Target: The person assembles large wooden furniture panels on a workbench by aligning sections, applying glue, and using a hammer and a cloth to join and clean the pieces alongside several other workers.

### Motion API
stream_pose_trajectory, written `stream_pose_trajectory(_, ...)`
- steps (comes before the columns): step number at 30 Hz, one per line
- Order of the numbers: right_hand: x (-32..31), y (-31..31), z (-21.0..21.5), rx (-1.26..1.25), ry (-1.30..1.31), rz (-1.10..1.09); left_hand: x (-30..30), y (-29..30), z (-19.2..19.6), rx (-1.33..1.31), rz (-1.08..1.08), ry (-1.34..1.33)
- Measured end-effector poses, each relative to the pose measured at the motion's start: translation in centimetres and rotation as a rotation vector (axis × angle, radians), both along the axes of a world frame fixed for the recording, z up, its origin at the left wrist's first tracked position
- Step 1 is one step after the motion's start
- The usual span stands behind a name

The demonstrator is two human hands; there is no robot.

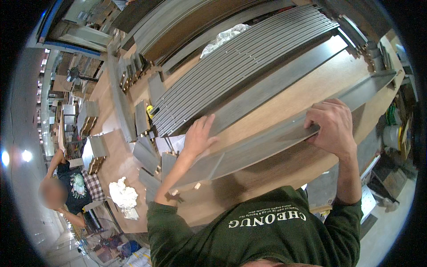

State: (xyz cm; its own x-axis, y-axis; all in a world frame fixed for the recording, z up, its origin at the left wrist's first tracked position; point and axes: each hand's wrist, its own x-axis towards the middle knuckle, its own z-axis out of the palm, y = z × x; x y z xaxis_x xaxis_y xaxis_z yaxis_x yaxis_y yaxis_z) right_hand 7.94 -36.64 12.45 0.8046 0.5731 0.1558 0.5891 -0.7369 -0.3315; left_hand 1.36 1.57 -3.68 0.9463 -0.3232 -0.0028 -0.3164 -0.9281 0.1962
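A long grey board [260, 153] lies across the near part of the table, curved by the lens. My right hand [331, 127] grips its near edge toward the right, fingers bent over the top and thumb low at the edge. My left hand [199, 135] is held over the left part of the board, fingers stretched out and slightly smeared, with nothing seen in it. Two short pale wooden dowels [197, 186] show by the board's near left edge. Beyond lies another flat grey board [284, 84], beside a row of narrow grey strips [249, 66] packed together.
Small stacks of grey panels [94, 151] stand on the brown table [113, 153] at left. A crumpled white cloth [123, 198] lies near its left edge. A yellow-and-black item [152, 111] sits by the strips' left end. Another person [73, 187] is at the far left.
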Motion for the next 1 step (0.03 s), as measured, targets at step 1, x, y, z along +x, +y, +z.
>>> stream_pose_trajectory(1, 0.12, -0.01, -0.02, 0.001, -0.005, 0.002, 0.44, 0.34, -0.63, 0.01, 0.052, 0.149)
